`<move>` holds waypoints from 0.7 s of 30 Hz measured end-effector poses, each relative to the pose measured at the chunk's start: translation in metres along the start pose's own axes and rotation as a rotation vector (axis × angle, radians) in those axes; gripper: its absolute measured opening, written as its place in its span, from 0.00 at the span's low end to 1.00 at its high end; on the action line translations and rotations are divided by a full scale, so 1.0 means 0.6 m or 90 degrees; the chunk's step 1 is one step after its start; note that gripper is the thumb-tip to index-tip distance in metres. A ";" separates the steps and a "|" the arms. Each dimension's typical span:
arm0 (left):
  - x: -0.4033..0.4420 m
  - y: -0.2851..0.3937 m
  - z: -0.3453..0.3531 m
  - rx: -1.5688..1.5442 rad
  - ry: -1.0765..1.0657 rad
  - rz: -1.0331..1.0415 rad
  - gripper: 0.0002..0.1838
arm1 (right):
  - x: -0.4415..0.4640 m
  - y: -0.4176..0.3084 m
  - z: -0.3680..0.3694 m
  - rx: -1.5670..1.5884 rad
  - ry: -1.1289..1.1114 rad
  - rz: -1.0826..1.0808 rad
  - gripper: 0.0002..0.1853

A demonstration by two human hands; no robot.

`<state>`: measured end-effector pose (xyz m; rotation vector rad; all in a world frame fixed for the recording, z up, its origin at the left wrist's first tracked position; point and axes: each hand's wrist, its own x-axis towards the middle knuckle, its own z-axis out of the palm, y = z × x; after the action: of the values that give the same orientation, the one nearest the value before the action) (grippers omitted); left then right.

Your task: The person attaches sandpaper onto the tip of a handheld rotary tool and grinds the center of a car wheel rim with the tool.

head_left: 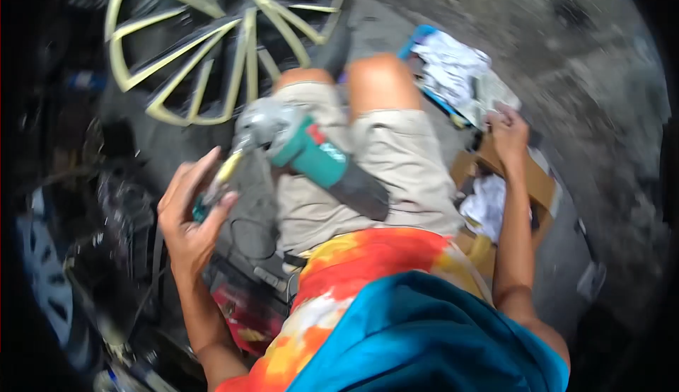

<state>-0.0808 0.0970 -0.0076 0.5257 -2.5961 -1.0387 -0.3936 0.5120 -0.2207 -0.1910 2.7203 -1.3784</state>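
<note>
The grinder (327, 162) lies across the person's lap, on the pale shorts (417, 155), its dark end toward the shirt (375, 254) and its grey metal head up and to the left. A narrow side piece (228, 168), partly pale yellow, runs from near the head down toward the left hand (185, 226).

The left hand is raised beside the left thigh, palm turned inward, with the fingers stretched on one side of the side piece's dark and teal lower end and the thumb on the other. Blur hides whether they press on it, so one cannot tell if it is gripped.

The right hand (509, 141) is well apart from the grinder, reaching over the carton (539, 180) on the right. Its fingers are bent at the edge of a pale sheet; whether they pinch it cannot be told.

Just beyond that hand is a blue tray (442, 103) with a crumpled white bundle (449, 66) on it. The carton holds a white wad (486, 201) and something yellow (481, 247).

Ahead of the knees, to the left, lies a wheel (251, 52) with pale yellow spoke edges. A red item (244, 314) sits near the left forearm.
</note>
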 end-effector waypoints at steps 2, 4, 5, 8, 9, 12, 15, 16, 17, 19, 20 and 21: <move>0.006 -0.016 0.030 -0.009 0.040 0.068 0.21 | -0.030 0.126 -0.030 -0.017 -0.015 0.052 0.09; 0.015 -0.021 0.041 -0.011 0.059 0.124 0.19 | -0.071 0.224 -0.057 -0.212 -0.050 0.131 0.10; 0.020 -0.021 0.040 0.018 0.054 0.151 0.17 | -0.100 0.237 -0.077 -0.299 -0.085 0.099 0.11; 0.039 -0.005 0.034 0.120 0.054 0.244 0.16 | -0.172 0.267 -0.115 -0.372 -0.124 0.173 0.17; 0.044 0.006 0.034 0.126 0.047 0.240 0.16 | -0.195 0.288 -0.128 -0.375 -0.117 0.199 0.20; 0.058 0.010 0.041 0.137 0.066 0.308 0.18 | -0.203 0.195 -0.127 -0.419 -0.103 0.272 0.22; 0.071 0.037 0.047 0.162 0.077 0.357 0.14 | -0.145 0.147 -0.085 -0.065 -0.040 0.128 0.11; 0.075 0.049 0.048 0.164 0.096 0.373 0.15 | -0.125 0.052 -0.065 0.066 -0.037 0.070 0.08; 0.081 0.054 0.052 0.147 0.125 0.395 0.15 | -0.113 -0.045 -0.045 0.123 -0.064 0.033 0.07; 0.092 0.066 0.057 0.106 0.173 0.439 0.16 | -0.108 -0.200 -0.009 0.254 -0.165 -0.051 0.12; 0.095 0.073 0.058 0.086 0.195 0.454 0.16 | -0.110 -0.253 0.013 0.326 -0.249 -0.099 0.19; 0.101 0.082 0.061 0.024 0.221 0.478 0.16 | -0.115 -0.302 0.043 0.393 -0.357 -0.114 0.27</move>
<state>-0.1604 0.1256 0.0098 -0.2474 -2.1962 -0.5757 -0.3087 0.3957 -0.0882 -0.6598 1.7821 -1.7963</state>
